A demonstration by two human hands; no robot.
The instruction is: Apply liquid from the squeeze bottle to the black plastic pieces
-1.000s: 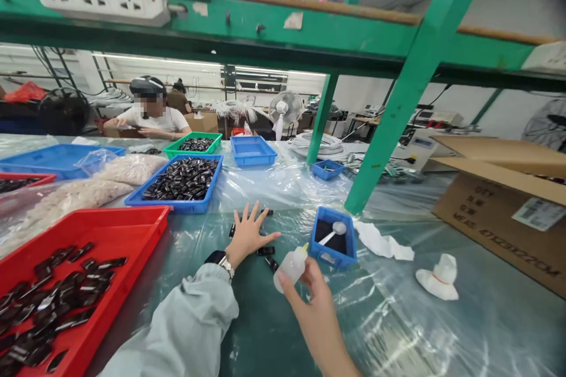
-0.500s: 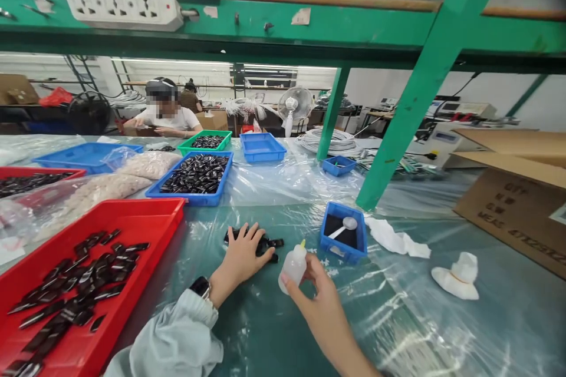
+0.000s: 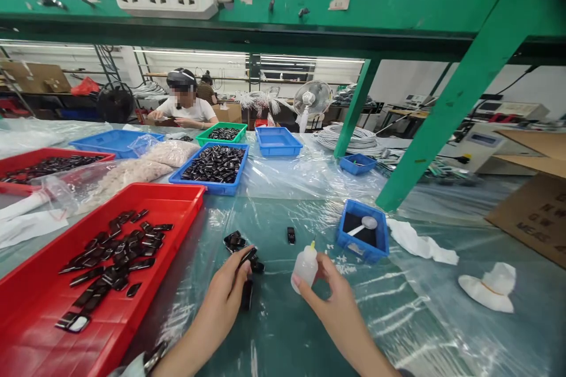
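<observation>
My left hand (image 3: 223,300) pinches a small black plastic part (image 3: 248,257) just above the green table, its fingers closed round it. Several more black parts (image 3: 234,241) lie loose on the plastic sheet in front of it, one part (image 3: 290,235) a little further right. My right hand (image 3: 336,300) grips a small white squeeze bottle (image 3: 305,267) with a yellow tip, held upright beside the left hand. A small blue tray (image 3: 362,232) with a white spoon-like piece stands just beyond the bottle.
A red tray (image 3: 177,203) of black parts sits at the left, a blue tray (image 3: 216,187) of parts behind it. White cloths (image 3: 420,242) and a white cap (image 3: 489,288) lie at right. A green post (image 3: 442,129) rises there. A person (image 3: 183,109) works at the far side.
My left hand went from spread flat, to gathering the black parts, to pinching one and drawing back toward me. The bottle stayed in my right hand. The camera view shifted left.
</observation>
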